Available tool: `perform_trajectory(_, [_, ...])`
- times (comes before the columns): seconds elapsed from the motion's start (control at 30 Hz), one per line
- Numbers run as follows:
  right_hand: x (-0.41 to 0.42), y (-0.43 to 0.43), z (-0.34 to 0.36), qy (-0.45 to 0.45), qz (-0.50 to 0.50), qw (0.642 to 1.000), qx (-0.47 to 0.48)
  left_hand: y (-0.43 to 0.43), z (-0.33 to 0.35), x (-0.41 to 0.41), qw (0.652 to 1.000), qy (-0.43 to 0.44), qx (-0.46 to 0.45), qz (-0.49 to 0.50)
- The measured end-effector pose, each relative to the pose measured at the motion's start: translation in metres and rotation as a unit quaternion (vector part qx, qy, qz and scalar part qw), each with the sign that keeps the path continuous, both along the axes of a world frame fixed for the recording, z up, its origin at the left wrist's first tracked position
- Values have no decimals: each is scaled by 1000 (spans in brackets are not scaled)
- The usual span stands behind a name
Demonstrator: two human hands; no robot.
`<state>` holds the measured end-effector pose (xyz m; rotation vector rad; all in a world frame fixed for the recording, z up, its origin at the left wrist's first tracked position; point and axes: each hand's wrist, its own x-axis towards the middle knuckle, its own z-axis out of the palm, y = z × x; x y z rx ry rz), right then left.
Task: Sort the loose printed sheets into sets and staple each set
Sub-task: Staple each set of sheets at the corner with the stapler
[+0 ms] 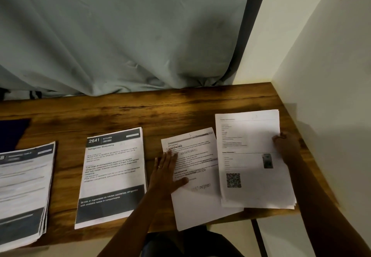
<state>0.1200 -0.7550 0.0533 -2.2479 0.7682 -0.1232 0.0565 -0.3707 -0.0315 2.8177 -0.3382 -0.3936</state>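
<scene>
Dim and warm overall, lit from the upper right, with a bright patch on the white wall (267,36) and a glow across the far desk (180,104). Deep shadow on the grey curtain (120,32) folds and along the left. Dark, low in detail at the left hand (164,171) and right hand (286,143). Soft, smeared print on the leftmost stack (24,188), blurred toward the frame edge. Wide-angle bending along the desk edge and wall corner. Readable header on the "2641 Kitchen" stack (112,176); fuzzy small text elsewhere.
</scene>
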Motion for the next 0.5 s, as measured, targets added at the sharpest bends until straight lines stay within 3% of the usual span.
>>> perform_trajectory(0.5, [7,64,-24,31,41,997,62,13,3,39,1000,-16,-8,0])
